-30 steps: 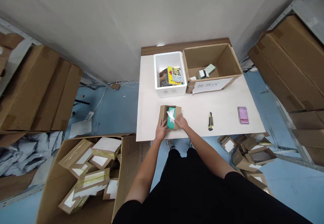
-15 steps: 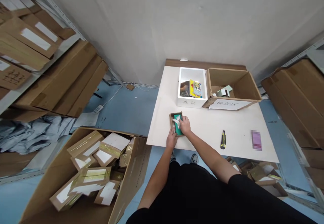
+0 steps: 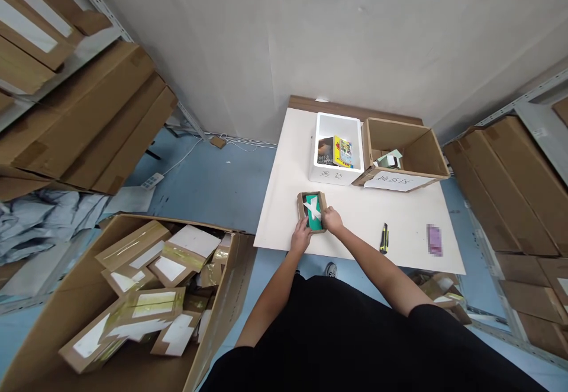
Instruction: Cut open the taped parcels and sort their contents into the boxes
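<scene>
A small open cardboard box (image 3: 301, 207) sits near the front left of the white table. In it lies a flat green item (image 3: 316, 224), with crossed white strips (image 3: 313, 206) on top that look like paper. My left hand (image 3: 301, 237) grips the box at its near left corner. My right hand (image 3: 332, 220) is closed on the box's right side, some of its fingers hidden from view. To the right of my hands, a black and yellow utility knife (image 3: 384, 239) rests on the table (image 3: 355, 209).
Behind stand a white foam box (image 3: 336, 176) with books (image 3: 343, 151) and a cardboard box (image 3: 423, 143) holding a light-green carton (image 3: 391, 160). A blurred purple item (image 3: 434, 240) lies right. At floor left, a large carton (image 3: 242, 262) holds several taped parcels (image 3: 155, 306). Loaded shelves flank both sides.
My right hand has left the white strips inside the small box and moved to its right side. My left hand stays at the near left corner. The view has shifted slightly.
</scene>
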`<act>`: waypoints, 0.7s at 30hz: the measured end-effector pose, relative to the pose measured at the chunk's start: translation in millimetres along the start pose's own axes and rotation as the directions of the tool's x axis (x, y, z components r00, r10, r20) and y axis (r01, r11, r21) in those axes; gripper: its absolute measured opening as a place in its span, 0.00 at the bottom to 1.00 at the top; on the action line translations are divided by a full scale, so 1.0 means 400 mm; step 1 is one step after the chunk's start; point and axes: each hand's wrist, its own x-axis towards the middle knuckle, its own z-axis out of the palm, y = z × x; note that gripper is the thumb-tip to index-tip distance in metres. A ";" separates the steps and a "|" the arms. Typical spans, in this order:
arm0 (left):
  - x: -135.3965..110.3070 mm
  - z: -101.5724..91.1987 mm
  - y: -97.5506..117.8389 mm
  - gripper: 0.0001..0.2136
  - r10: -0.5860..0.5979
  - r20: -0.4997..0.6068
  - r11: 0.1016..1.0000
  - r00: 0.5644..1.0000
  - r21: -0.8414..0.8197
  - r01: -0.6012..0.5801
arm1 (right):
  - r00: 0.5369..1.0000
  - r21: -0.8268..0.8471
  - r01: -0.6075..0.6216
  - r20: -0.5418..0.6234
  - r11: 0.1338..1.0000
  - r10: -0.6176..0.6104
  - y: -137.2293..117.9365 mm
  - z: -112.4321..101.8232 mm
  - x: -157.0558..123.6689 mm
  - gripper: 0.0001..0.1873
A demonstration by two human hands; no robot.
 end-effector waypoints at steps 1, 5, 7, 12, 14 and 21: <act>0.001 -0.001 0.001 0.07 0.003 0.001 1.000 1.000 -0.001 -0.003 | 1.000 0.029 0.010 -0.008 1.000 -0.010 0.004 0.007 0.006 0.16; 0.009 -0.005 0.012 0.07 0.005 0.026 1.000 1.000 -0.005 -0.005 | 0.999 0.148 0.026 0.027 0.989 -0.031 -0.012 0.031 0.044 0.14; 0.011 -0.005 0.021 0.08 -0.007 0.034 1.000 0.999 -0.015 0.008 | 0.994 0.211 -0.092 0.071 0.973 0.078 -0.033 0.043 0.066 0.17; 0.016 -0.003 0.040 0.10 -0.065 0.055 0.995 0.996 -0.071 0.069 | 0.920 0.366 -0.390 0.185 0.845 0.345 -0.089 0.074 0.106 0.33; 0.017 -0.005 0.042 0.11 -0.071 0.073 0.992 0.995 -0.102 0.078 | 0.881 0.368 -0.472 0.217 0.801 0.420 -0.104 0.083 0.118 0.39; -0.006 -0.016 0.035 0.16 -0.104 0.109 0.963 0.989 -0.239 0.127 | 0.797 0.367 -0.604 0.255 0.707 0.548 -0.113 0.067 0.181 0.52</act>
